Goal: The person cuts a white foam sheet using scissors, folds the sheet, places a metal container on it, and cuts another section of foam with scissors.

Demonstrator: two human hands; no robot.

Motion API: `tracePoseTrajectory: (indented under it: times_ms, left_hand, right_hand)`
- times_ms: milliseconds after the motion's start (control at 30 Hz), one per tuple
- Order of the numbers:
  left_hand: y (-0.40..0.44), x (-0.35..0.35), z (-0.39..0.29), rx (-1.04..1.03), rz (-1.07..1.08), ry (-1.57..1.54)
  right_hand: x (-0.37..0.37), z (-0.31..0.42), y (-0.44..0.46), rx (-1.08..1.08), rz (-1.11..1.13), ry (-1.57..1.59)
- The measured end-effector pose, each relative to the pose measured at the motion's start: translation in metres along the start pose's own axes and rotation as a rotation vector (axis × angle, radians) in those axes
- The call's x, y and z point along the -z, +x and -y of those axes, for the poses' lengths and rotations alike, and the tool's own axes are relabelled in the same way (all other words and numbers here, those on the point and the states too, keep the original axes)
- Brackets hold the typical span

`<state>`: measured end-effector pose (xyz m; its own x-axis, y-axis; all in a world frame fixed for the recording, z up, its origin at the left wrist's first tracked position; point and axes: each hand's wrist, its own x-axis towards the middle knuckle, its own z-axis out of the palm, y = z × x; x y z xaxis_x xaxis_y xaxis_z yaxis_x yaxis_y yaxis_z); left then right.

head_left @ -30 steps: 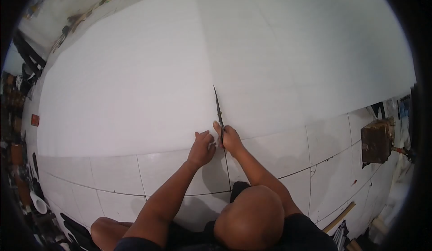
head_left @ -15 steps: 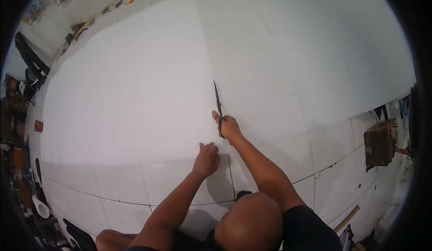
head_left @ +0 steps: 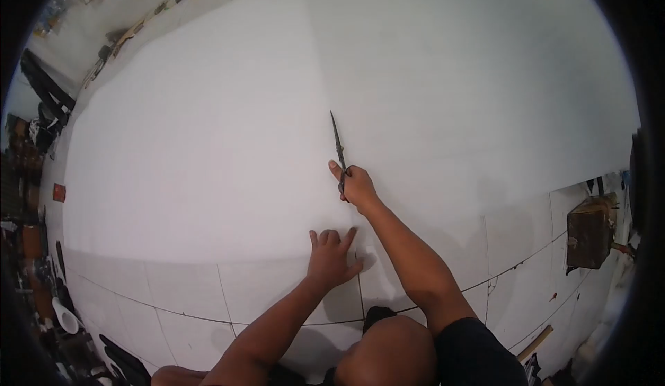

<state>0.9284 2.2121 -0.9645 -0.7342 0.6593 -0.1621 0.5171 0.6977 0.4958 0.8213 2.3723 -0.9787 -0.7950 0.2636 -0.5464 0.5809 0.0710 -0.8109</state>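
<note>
My right hand (head_left: pixel 358 186) is closed around the handles of dark metal scissors (head_left: pixel 337 137). The blades look together and point away from me, over a large white sheet (head_left: pixel 194 137) spread on the floor. Near the blades, a faint line runs up the sheet between a brighter left part and a greyer right part (head_left: pixel 443 95). Closer to me, my left hand (head_left: pixel 332 258) lies at the sheet's near edge with its fingers spread and holds nothing. Whether the sheet is one piece or two overlapping layers I cannot tell.
Pale floor tiles (head_left: pixel 187 292) show along the near side. A brown box-like block (head_left: pixel 589 237) stands at the right. Dark clutter and a white bowl-like object (head_left: pixel 66 315) line the left edge. A small red item (head_left: pixel 59 193) lies beside the sheet. My bare knee (head_left: pixel 388 351) is below.
My left hand has moved slightly right and its fingers have spread from a curled pose. My right hand has shifted a little away from me with the scissors.
</note>
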Motion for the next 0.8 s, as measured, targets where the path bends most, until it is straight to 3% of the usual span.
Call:
tracePoseTrajectory:
  times_ms: [67,267,800]
  left_hand:
    - [0.004,0.006,-0.013,0.007,0.057,0.209]
    - [0.007,-0.015,-0.003,0.051,0.130,0.188]
    - [0.013,-0.015,-0.001,0.072,0.125,0.201]
  right_hand:
    - [0.002,0.000,0.000,-0.036,0.053,0.169]
    - [-0.002,-0.001,0.008,-0.059,0.140,0.302]
    - [-0.003,0.066,0.122,0.059,-0.017,0.128]
